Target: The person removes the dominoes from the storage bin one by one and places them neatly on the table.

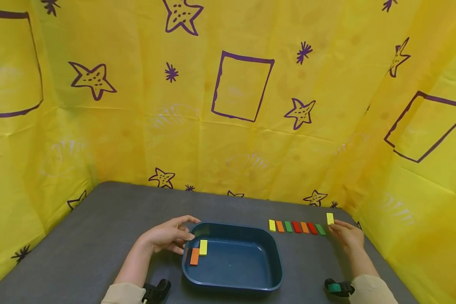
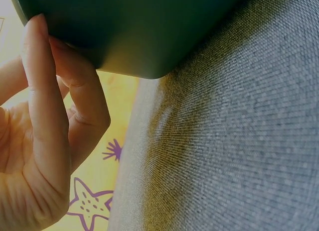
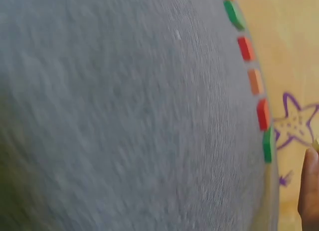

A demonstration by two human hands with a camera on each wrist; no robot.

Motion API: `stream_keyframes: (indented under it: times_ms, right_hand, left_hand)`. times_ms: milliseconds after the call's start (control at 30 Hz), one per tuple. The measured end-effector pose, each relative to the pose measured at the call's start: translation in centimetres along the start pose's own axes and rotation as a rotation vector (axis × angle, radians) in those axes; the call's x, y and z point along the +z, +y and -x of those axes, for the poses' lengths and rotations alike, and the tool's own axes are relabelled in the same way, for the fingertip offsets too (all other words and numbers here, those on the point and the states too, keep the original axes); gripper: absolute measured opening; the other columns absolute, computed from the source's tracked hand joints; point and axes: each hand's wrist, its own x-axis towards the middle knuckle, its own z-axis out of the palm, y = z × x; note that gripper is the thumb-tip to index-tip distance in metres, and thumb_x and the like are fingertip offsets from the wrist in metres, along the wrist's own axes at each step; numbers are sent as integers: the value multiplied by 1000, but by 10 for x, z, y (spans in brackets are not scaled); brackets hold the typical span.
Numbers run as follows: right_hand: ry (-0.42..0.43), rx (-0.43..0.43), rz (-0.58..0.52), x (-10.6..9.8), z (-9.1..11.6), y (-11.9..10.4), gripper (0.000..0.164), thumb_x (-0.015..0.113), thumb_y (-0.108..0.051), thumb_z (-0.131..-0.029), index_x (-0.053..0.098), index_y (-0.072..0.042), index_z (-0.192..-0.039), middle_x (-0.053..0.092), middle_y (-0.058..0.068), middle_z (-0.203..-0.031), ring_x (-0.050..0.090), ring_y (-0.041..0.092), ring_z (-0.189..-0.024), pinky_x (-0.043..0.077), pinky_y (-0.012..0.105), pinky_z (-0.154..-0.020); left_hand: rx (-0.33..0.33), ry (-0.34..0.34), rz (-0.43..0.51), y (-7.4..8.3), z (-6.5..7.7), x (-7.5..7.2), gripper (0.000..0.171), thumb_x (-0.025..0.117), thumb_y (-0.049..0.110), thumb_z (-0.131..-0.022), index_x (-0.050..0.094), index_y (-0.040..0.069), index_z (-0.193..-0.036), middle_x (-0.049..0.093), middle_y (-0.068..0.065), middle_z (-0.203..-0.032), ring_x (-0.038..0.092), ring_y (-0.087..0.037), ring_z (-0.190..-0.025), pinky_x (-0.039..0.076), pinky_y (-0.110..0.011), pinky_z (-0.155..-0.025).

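Observation:
A dark blue rectangular tray [image 1: 232, 287] stands on the grey table. At its left end my left hand [image 1: 171, 234] grips the rim, thumb at the top and other fingers outside; the left wrist view shows those fingers [image 2: 42, 81] against the tray's wall [image 2: 139, 37]. Inside the tray, near that hand, lie a yellow block [image 1: 203, 248] and an orange block [image 1: 194, 256]. My right hand [image 1: 347, 236] pinches another yellow block [image 1: 329, 218] between its fingertips, just right of a row of blocks. Only a finger [image 3: 310, 186] of that hand shows in the right wrist view.
Several small flat blocks form a row behind and right of the tray: yellow [image 1: 272, 225], orange [image 1: 279, 226], green [image 1: 288, 226], red [image 1: 296, 227] and more, ending in green [image 1: 320, 229]. A yellow patterned cloth [image 1: 243, 139] walls in the table's back and sides.

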Motion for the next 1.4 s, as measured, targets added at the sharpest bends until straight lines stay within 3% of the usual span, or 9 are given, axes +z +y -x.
stream_keyframes:
  times_ms: [367, 533, 667, 933, 1167, 1400]
  right_hand:
    - [54, 76, -3, -17, -10, 10, 30, 62, 9, -88, 75, -13, -72, 67, -9, -64, 70, 2, -62, 61, 21, -70]
    - [74, 89, 73, -17, -16, 13, 16, 65, 7, -88, 78, 0, -93, 67, -11, -63, 69, 2, -60, 60, 20, -66]
    - [74, 91, 160, -16, -18, 12, 19, 66, 4, -89, 73, 10, -105, 66, -11, -64, 68, 2, -60, 60, 21, -64]
    - [30, 83, 211, -18, -20, 10, 13, 66, 5, -87, 77, 5, -95, 66, -13, -63, 68, 1, -59, 59, 19, -63]
    - [65, 99, 232, -19, -22, 12, 14, 67, 6, -86, 76, 8, -96, 67, -11, -62, 67, 2, -58, 59, 20, -62]
    - [105, 102, 229, -17, -22, 13, 8, 71, 1, -83, 76, 7, -84, 66, -7, -59, 68, 4, -56, 59, 21, -59]
  left_hand:
    - [-5, 2, -3, 0, 0, 1, 53, 61, 12, -96, 40, 11, -145, 59, -10, -94, 65, -14, -72, 60, -26, -61]
    - [-8, 0, 2, 0, 0, 1, 53, 61, 12, -96, 40, 11, -145, 57, -9, -92, 63, -12, -69, 59, -25, -60]
    - [-10, -3, 7, -1, 0, 1, 53, 60, 11, -96, 40, 10, -144, 57, -9, -92, 62, -11, -68, 59, -24, -59]
    - [-9, -6, -1, 1, -1, 0, 52, 60, 12, -97, 40, 11, -144, 57, -9, -92, 62, -12, -69, 59, -25, -60]
    - [-13, 1, -7, 3, -2, 0, 52, 61, 12, -96, 41, 11, -144, 58, -9, -92, 63, -13, -70, 59, -25, -60]
    - [-12, 4, -9, 2, -1, 0, 52, 60, 11, -96, 41, 11, -144, 57, -9, -92, 64, -13, -70, 59, -26, -60]
